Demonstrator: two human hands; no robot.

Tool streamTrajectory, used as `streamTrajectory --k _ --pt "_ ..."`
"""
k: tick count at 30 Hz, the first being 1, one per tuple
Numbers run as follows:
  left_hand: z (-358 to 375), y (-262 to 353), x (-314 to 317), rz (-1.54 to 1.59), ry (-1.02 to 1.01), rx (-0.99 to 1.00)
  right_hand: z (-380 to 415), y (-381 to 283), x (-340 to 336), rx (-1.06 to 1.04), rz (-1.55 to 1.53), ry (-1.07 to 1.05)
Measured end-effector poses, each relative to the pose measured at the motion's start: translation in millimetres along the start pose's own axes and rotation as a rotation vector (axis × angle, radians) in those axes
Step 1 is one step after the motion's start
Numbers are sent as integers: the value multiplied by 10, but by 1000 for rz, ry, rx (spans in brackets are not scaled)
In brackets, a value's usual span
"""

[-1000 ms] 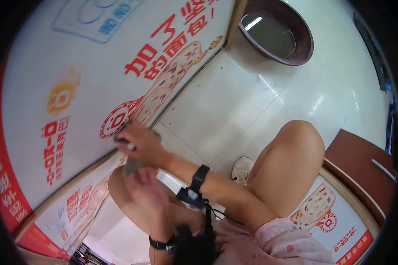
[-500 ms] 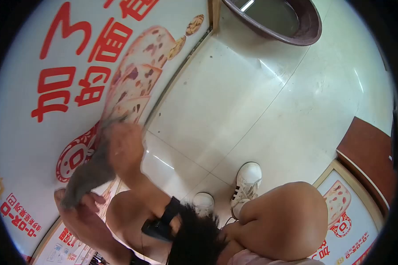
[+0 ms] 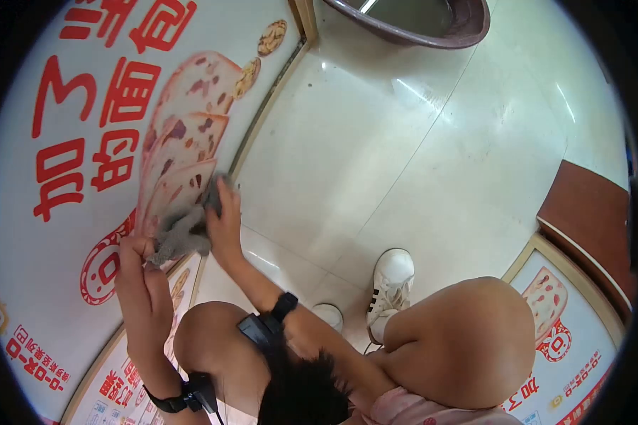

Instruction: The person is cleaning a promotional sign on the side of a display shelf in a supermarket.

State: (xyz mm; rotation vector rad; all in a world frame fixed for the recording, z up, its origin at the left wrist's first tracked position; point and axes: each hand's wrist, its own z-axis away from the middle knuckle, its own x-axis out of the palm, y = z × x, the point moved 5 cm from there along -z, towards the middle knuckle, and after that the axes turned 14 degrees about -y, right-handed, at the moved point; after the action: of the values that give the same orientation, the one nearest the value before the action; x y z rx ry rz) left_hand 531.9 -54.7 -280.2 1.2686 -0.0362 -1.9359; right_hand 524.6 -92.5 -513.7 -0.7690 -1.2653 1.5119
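Observation:
A grey cloth (image 3: pixel 181 237) is bunched between my two hands, close in front of the white printed panel (image 3: pixel 21 262). My left hand (image 3: pixel 140 262) pinches its lower left end between thumb and fingers. At the other end, my right hand (image 3: pixel 224 218) grips the cloth near the panel's lower edge, with part of the cloth sticking out past the fingers. Behind the cloth, the panel carries red characters and pictures of sliced bread. Whether the cloth touches the panel cannot be made out.
A brown basin (image 3: pixel 468 32) of murky water stands on the pale tiled floor (image 3: pixel 347 149) at the top. My white shoe (image 3: pixel 393 280) and bent knees are below. On the right are a brown step-like block (image 3: pixel 585 212) and another framed panel (image 3: pixel 567 333).
The cloth, stretched out lower left before, is now bunched higher up. My left hand has risen, and my right hand has turned with its fingers pointing up. The view has shifted slightly.

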Motion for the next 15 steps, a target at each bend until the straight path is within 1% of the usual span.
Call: streamTrajectory --k 1,2,4,5,6,8,11,12,13,14,15 --pt "32 45 6 -23 -21 -2 -412 -270 -232 113 -185 -4" --pt "25 79 20 -41 -35 8 -494 -256 -257 114 -186 4" --pt "-8 131 59 -34 -62 7 -613 -295 -332 55 -300 8" --pt "-39 148 100 -27 -80 2 -476 -251 -289 45 -173 -42" --pt "-89 195 139 -25 -83 11 -341 -223 -274 41 -169 -35" --pt "-125 232 205 -116 -124 23 -108 -110 -98 113 -212 -136" --pt "-145 327 166 -147 -106 -14 -217 -184 -51 120 -341 -104" --pt "-162 326 201 -154 -121 -11 -437 -283 -169 116 -362 -80" --pt "-182 298 185 -114 -63 21 -682 -434 -308 105 -378 -68" --pt "-206 274 152 -75 -7 52 -695 -412 -315 108 -377 -66" --pt "-291 255 154 -44 -109 -15 -705 -392 -342 107 -338 -76"
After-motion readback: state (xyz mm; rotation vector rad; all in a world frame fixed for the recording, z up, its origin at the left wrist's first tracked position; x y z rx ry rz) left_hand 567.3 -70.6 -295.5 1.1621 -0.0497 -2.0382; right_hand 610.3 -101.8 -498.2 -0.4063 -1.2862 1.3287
